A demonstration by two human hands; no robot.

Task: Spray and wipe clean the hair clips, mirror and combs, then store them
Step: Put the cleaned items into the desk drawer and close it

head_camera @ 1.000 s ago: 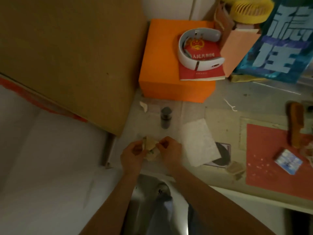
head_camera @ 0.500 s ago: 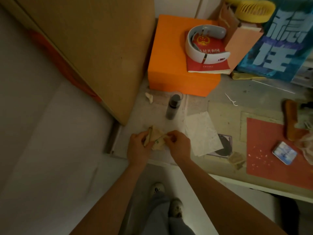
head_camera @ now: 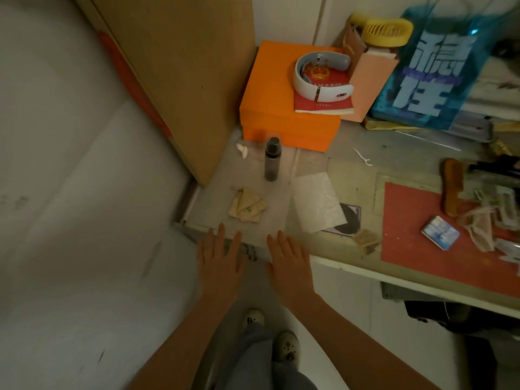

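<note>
Wooden comb (head_camera: 452, 187), brown, long-handled: was laid at the far right of the desk, across the back edge of a red rectangular mat (head_camera: 416, 220). A tangle of pale hair clips (head_camera: 498, 209) was piled just beside it on the mat; single clips could not be told apart. Small rectangular mirror (head_camera: 440, 233), blue-white reflection: was laid flat on the same mat, nearer the front edge.

Dark spray bottle (head_camera: 272, 159), slim, clear-capped: was stood upright in front of an orange cardboard box (head_camera: 275, 108). Crumpled beige wiping cloth (head_camera: 247, 205): was left on the grey desk top (head_camera: 337, 170), just in front of the bottle, untouched. White sheet of tissue paper (head_camera: 316, 202): was laid flat to the right of the cloth.

Left hand (head_camera: 221, 263): was held flat over the desk's front edge, fingers spread, nothing gripped. Right hand (head_camera: 289, 266): was held likewise beside it, palm down, fingers extended, nothing gripped.
</note>
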